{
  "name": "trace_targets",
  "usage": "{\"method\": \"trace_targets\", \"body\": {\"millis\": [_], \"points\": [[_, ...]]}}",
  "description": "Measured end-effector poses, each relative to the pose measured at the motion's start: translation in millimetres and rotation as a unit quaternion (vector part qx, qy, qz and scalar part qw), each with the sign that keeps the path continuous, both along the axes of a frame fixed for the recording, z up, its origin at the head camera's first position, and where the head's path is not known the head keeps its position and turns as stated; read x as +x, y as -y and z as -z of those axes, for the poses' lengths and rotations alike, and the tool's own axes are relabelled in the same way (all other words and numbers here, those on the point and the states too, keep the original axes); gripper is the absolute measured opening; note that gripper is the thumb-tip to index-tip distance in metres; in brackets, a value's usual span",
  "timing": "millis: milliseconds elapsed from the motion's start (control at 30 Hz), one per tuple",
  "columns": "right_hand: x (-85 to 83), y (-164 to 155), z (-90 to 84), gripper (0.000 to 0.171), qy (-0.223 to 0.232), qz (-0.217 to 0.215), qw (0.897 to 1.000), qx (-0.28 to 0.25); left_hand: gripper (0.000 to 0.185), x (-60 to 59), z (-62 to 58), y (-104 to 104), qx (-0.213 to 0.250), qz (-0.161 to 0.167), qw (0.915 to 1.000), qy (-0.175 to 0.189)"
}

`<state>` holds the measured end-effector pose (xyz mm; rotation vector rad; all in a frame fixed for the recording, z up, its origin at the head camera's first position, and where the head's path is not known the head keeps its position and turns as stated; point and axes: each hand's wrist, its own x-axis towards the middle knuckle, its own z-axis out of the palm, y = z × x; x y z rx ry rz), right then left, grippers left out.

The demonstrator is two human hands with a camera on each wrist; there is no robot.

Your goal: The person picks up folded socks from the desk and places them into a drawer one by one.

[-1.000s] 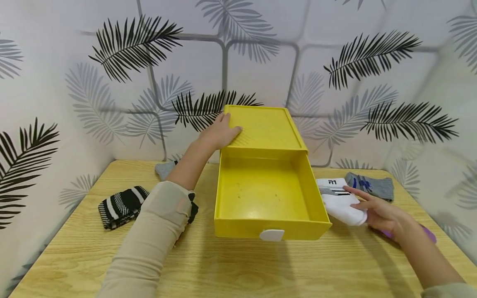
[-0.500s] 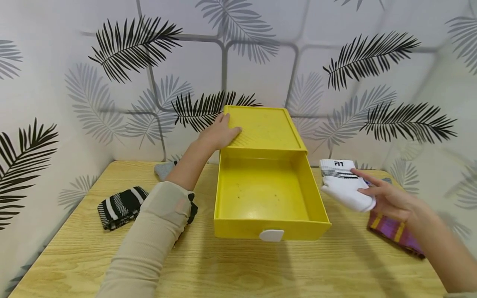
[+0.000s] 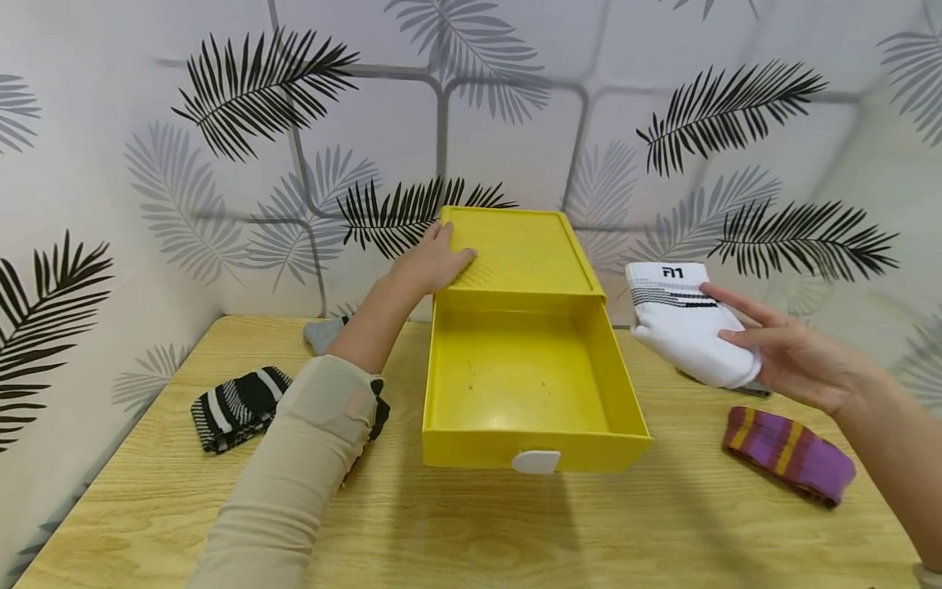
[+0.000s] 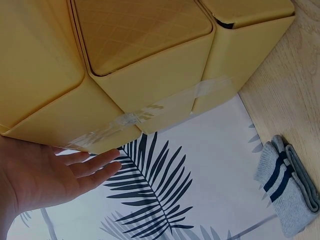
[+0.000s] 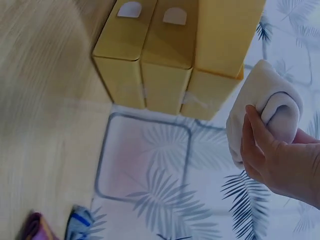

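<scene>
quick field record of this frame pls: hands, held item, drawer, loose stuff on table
left hand: flat on top of yellow box
right hand: grips folded white sock, lifted right of the drawer
drawer: pulled out, nothing inside
table: wooden
left side: black-white sock, grey sock partly behind the arm
right side: purple striped sock
</scene>
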<state>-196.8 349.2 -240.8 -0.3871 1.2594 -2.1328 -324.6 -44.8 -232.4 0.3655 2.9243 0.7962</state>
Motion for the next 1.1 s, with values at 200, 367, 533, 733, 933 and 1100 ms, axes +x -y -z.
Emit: {"method": "trace_targets", "body": {"millis": [200,367,533,733,933,1100], "points": [[8.7,20.7,-17.5,0.056,0.017,-0.025,0.999,-0.023,0.07,0.1,0.2,-0.2,0.0,0.0,1.0,0.001],[14.4,39.8,-24.1,0.055,0.004,-0.016,1.0,0.002,0.07,0.6,-0.4,-0.6,0.002,0.0,1.0,0.003],[22.8,63.2,-30.3,0.056,0.003,0.005,0.999,0.036,0.07,0.5,-0.6,-0.6,0.003,0.001,1.0,0.003],[29.4,96.2,-35.3,0.053,0.011,0.034,0.997,0.067,0.07,0.6,-2.0,0.2,0.0,0.0,1.0,0.001],[30.1,127.2,-33.1,0.049,0.006,0.012,0.995,0.097,0.071,1.2,-0.9,-0.4,-0.001,-0.007,1.0,-0.003],[31.4,152.4,-32.2,0.059,0.005,-0.001,0.991,0.134,0.071,0.0,0.6,-1.7,-0.002,-0.007,0.9999,-0.007]]}}
